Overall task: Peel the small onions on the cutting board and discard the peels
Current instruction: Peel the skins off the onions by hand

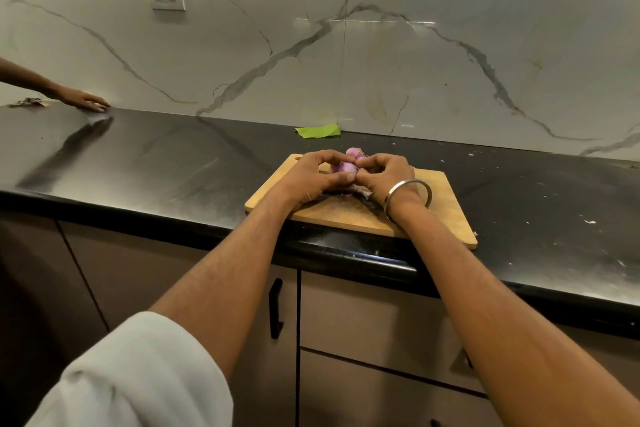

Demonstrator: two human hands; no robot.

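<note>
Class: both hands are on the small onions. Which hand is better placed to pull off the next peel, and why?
Probably the right hand: its fingertips curl onto the onion, while the left hand cups and steadies it.

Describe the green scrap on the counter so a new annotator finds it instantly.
Start at the black countertop and follow its back edge along the marble wall. Just behind the wooden cutting board lies the green scrap, flat and leaf-like, the only green thing there.

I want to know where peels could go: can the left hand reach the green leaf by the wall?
Probably yes. The left hand now grips an onion on the cutting board; the green leaf lies just behind, bare counter between.
</note>
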